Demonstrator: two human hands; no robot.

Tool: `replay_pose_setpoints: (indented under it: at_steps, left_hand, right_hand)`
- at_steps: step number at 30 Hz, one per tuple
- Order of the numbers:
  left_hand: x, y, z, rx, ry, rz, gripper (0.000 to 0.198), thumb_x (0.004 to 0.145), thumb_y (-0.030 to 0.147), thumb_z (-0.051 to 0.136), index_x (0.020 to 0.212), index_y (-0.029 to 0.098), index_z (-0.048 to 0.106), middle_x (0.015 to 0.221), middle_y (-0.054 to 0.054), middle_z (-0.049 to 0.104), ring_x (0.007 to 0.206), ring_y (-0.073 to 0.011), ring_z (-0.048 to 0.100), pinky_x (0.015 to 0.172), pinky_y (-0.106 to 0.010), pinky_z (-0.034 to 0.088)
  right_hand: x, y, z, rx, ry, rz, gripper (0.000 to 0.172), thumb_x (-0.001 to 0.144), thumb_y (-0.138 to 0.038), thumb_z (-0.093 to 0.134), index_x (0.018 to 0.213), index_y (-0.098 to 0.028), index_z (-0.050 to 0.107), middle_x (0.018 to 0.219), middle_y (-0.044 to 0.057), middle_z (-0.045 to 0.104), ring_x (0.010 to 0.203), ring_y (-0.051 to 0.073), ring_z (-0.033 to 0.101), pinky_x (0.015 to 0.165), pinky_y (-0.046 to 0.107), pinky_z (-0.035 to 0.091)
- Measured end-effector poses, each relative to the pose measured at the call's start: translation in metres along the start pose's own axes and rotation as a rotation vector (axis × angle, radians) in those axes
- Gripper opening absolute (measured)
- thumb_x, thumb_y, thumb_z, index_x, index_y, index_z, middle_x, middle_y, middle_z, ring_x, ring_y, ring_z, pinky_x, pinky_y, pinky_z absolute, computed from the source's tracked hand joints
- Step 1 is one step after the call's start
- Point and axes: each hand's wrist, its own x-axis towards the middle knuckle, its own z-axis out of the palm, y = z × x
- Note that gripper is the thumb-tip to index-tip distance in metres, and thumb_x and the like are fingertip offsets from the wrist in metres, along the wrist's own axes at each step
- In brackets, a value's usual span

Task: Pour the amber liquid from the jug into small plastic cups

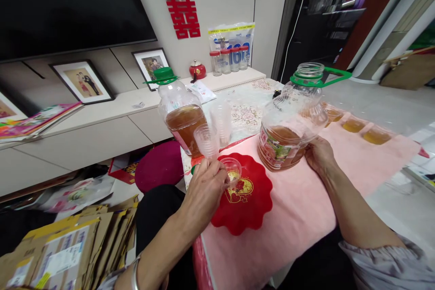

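My left hand (206, 186) is closed round a small clear plastic cup (232, 168) that stands over a red scalloped plate (245, 206) on the pink cloth (306, 208). A stack of clear cups (207, 141) stands just behind that hand. My right hand (318, 154) rests against the lower right side of a big open plastic jug (292, 118) with a green handle ring, partly full of amber liquid. A second jug (180, 113) with a green cap, also holding amber liquid, stands at the left behind the cups.
Several filled cups (353, 125) of amber liquid line the far right of the pink cloth. A low white cabinet (102, 122) with framed photos runs along the wall. Flattened cardboard (68, 244) lies on the floor at lower left, near a magenta cushion (159, 165).
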Motion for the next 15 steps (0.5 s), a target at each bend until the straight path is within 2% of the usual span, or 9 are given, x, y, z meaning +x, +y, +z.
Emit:
replay_pose_setpoints:
  at_steps: [5, 9, 12, 15]
  left_hand:
    - [-0.003, 0.001, -0.003, -0.002, -0.047, -0.016, 0.024, 0.101, 0.033, 0.057, 0.094, 0.016, 0.073, 0.112, -0.009, 0.074, 0.1, -0.0237, 0.058, 0.089, -0.046, 0.053]
    - [-0.006, 0.003, -0.005, -0.008, -0.032, -0.015, 0.02, 0.1, 0.029, 0.059, 0.106, 0.017, 0.074, 0.121, -0.01, 0.072, 0.109, -0.0276, 0.059, 0.094, -0.052, 0.055]
    - [-0.009, 0.006, -0.005, 0.035, 0.042, -0.006, 0.024, 0.1, 0.027, 0.059, 0.12, 0.019, 0.071, 0.126, -0.011, 0.069, 0.113, -0.0286, 0.058, 0.096, -0.053, 0.056]
    - [-0.012, 0.015, -0.002, 0.066, 0.176, -0.007, 0.043, 0.1, 0.03, 0.06, 0.142, 0.019, 0.056, 0.141, -0.014, 0.06, 0.126, -0.0305, 0.054, 0.107, -0.057, 0.055]
  right_hand:
    - [-0.003, -0.005, -0.001, -0.018, 0.014, 0.046, 0.018, 0.102, -0.033, 0.071, 0.105, -0.016, 0.069, 0.097, 0.001, 0.07, 0.075, 0.011, 0.066, 0.065, 0.026, 0.059]
    - [-0.005, -0.01, 0.0, 0.001, -0.012, 0.052, 0.019, 0.102, -0.034, 0.071, 0.104, -0.016, 0.069, 0.094, 0.001, 0.07, 0.073, 0.011, 0.065, 0.064, 0.026, 0.058]
    - [-0.008, -0.016, 0.004, 0.032, -0.05, 0.035, 0.021, 0.102, -0.037, 0.07, 0.1, -0.016, 0.068, 0.091, 0.0, 0.069, 0.072, 0.011, 0.065, 0.065, 0.027, 0.058]
    - [-0.013, -0.025, 0.01, 0.061, -0.117, 0.021, 0.023, 0.098, -0.039, 0.074, 0.099, -0.017, 0.07, 0.097, 0.003, 0.073, 0.083, 0.015, 0.07, 0.075, 0.032, 0.061]
